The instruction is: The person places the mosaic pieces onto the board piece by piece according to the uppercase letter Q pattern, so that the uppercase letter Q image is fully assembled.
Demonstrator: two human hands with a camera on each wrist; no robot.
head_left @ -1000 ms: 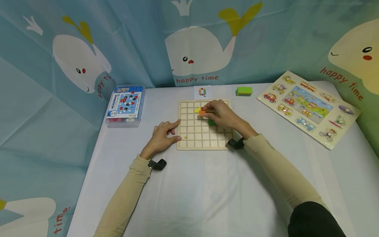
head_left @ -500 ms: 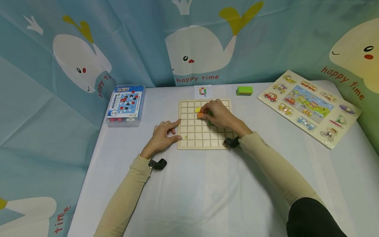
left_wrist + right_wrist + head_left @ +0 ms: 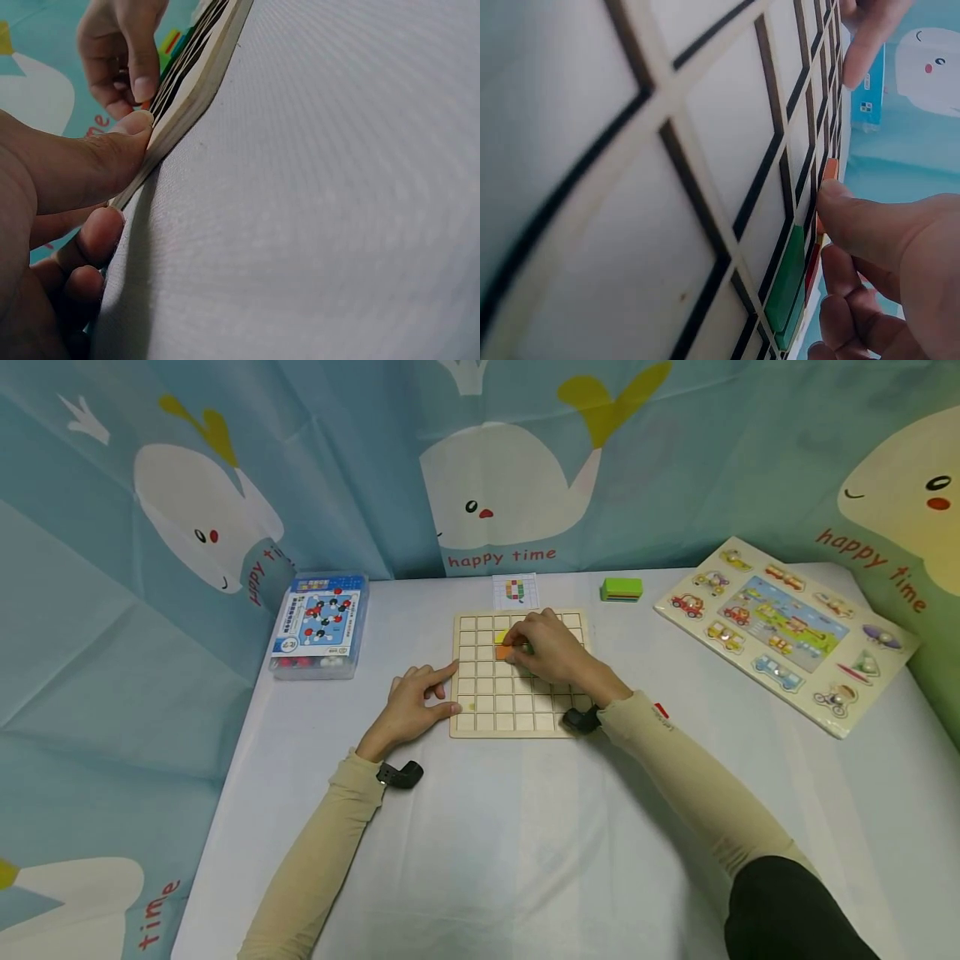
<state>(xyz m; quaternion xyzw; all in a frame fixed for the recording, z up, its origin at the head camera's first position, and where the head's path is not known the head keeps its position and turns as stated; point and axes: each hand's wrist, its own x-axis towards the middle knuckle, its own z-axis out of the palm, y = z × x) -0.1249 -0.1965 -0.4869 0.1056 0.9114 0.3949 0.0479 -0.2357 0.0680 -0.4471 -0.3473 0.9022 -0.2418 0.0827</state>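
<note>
My right hand (image 3: 549, 647) pinches an orange square tile (image 3: 502, 652) between thumb and fingers. The tile lies at a cell of the wooden grid board (image 3: 483, 723), just below a yellow tile (image 3: 500, 636). In the right wrist view the orange tile (image 3: 831, 169) is partly under the thumb, with a green tile (image 3: 786, 289) and a red tile (image 3: 812, 270) nearby. Those two are largely hidden by the hand in the head view. At the board's left edge, my left hand (image 3: 411, 700) rests its thumb and extended index finger against the rim, spread apart.
Behind the board lies a pattern card (image 3: 515, 591) with coloured squares. A stack of coloured tiles (image 3: 621, 589), green on top, stands to its right. A molecule-model box (image 3: 316, 627) sits at the left, a vehicle peg puzzle (image 3: 787, 635) at the right.
My right hand has moved slightly left and toward me with the orange tile, bringing it from beside the yellow tile to the cell below it. My left hand stays at the board's edge.
</note>
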